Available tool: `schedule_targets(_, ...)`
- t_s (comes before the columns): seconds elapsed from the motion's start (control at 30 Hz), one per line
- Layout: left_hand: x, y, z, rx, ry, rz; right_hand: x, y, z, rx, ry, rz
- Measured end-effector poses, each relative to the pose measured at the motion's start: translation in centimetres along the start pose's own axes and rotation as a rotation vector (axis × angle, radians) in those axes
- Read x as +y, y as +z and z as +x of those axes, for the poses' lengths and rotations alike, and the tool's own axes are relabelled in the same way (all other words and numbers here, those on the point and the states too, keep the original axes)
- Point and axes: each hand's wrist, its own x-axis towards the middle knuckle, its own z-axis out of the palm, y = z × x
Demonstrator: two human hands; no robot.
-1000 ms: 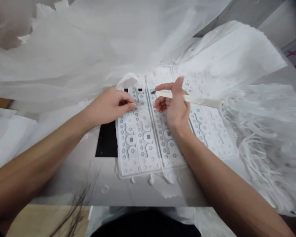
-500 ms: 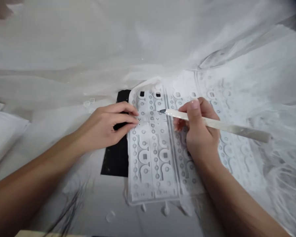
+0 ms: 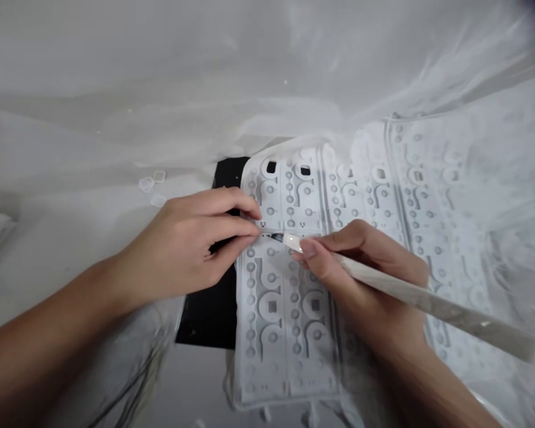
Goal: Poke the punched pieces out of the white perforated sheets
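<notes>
A white moulded sheet with rows of round bumps, curved ridges and square holes lies partly over a black mat. My left hand has its thumb and index finger pinched together at the sheet's left edge, around a bit of it near the upper middle. In my right hand is a long white-handled knife, held like a pen. Its dark pointed tip touches the sheet just right of my left fingertips.
Small clear square pieces lie left of the mat. Crumpled translucent film covers the back and right side. Thin dark strands show at the bottom left.
The knife tip has come down and left, to beside my left fingertips. My right hand has moved lower and tilted. In the view, the sheet has shifted slightly right and down.
</notes>
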Motion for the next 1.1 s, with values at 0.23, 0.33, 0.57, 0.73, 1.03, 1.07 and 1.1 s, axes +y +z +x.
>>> schedule_targets(0.23, 0.03, 0.07, -0.03, 0.031, 0.07, 0.04, -0.07, 0.04, 0.04, -0.011, 0.003, -0.055)
schedule_targets(0.33, 0.03, 0.08, 0.01, 0.042, 0.092, 0.051, -0.16, 0.01, 0.07, -0.017, 0.019, -0.059)
schedule_targets(0.57, 0.02, 0.07, 0.1, 0.042, 0.096, 0.068, -0.48, 0.13, -0.16, 0.014, 0.032, -0.135)
schedule_targets(0.73, 0.07, 0.09, 0.07, 0.032, 0.083, 0.056, -0.54, 0.27, -0.17, -0.002, -0.009, -0.176)
schedule_targets(1.03, -0.03, 0.2, 0.1, 0.047, 0.108, 0.072, -0.41, 0.13, -0.41, -0.116, -0.446, -0.377)
schedule_targets(1.07, -0.02, 0.21, 0.12, 0.046, 0.11, 0.068, -0.54, 0.17, -0.52, -0.127, -0.45, -0.405)
schedule_targets(1.1, 0.0, 0.22, 0.14, 0.043, 0.108, 0.064, -0.65, 0.22, -0.63, -0.132, -0.457, -0.421)
